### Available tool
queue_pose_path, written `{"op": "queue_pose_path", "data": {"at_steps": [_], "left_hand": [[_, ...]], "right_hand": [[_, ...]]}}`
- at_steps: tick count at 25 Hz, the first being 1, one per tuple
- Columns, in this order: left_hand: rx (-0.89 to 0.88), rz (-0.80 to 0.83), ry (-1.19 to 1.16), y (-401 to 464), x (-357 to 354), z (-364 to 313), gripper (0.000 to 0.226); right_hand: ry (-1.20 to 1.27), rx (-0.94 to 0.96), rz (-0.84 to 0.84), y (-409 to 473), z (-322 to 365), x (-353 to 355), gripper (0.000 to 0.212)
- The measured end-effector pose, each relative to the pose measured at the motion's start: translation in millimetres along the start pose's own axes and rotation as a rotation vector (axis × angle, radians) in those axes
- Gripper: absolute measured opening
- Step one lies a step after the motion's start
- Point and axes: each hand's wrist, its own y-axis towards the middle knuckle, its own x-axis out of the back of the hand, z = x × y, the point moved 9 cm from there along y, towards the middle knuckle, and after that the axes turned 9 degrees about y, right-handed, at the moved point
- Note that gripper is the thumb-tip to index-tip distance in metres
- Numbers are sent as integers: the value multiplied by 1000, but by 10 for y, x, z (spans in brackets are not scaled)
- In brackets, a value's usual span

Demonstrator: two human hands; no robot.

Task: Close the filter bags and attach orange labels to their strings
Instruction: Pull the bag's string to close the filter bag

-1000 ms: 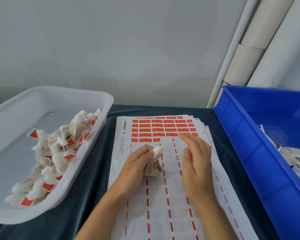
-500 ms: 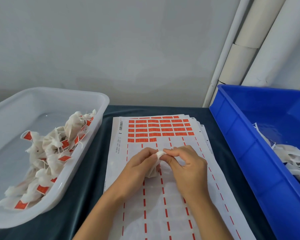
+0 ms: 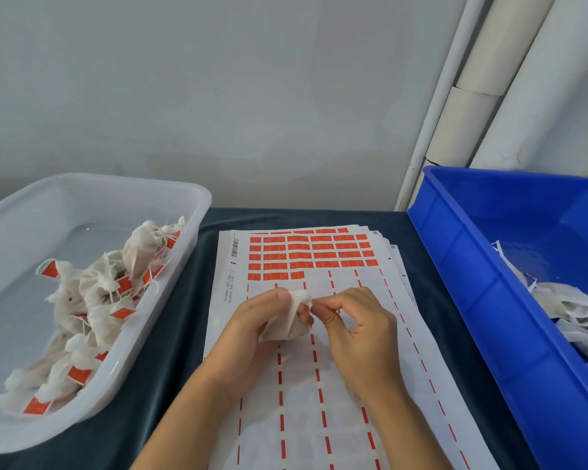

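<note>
My left hand [image 3: 255, 320] holds a small white filter bag [image 3: 291, 325] above the label sheet [image 3: 319, 385], gripping it just below its gathered top. My right hand [image 3: 357, 327] pinches the bag's string at that top, thumb and forefinger closed on it. Rows of orange labels [image 3: 311, 254] remain at the sheet's far end; the near part shows only orange strips between peeled spaces. No label is visible on this bag's string.
A clear plastic tub [image 3: 184, 266] at the left holds several closed bags with orange labels [image 3: 92, 300]. A blue crate [image 3: 482, 317] at the right holds flat white bags [image 3: 571, 307]. Dark cloth [image 3: 170, 351] covers the table. White pipes [image 3: 469, 106] stand behind.
My right hand came off the sheet to the bag's top, took hold there, and now draws the string a little to the right. The left hand kept the bag.
</note>
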Motion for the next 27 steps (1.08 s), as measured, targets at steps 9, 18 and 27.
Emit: {"op": "queue_pose_path", "data": {"at_steps": [9, 18, 27], "left_hand": [[-59, -90, 325, 22, -47, -70, 40], [-130, -57, 654, 44, -99, -54, 19], [-197, -266, 746, -5, -53, -102, 16]], "right_hand": [[-134, 264, 62, -54, 209, -63, 8], [184, -23, 145, 8, 90, -134, 17], [159, -154, 136, -15, -55, -116, 3]]}}
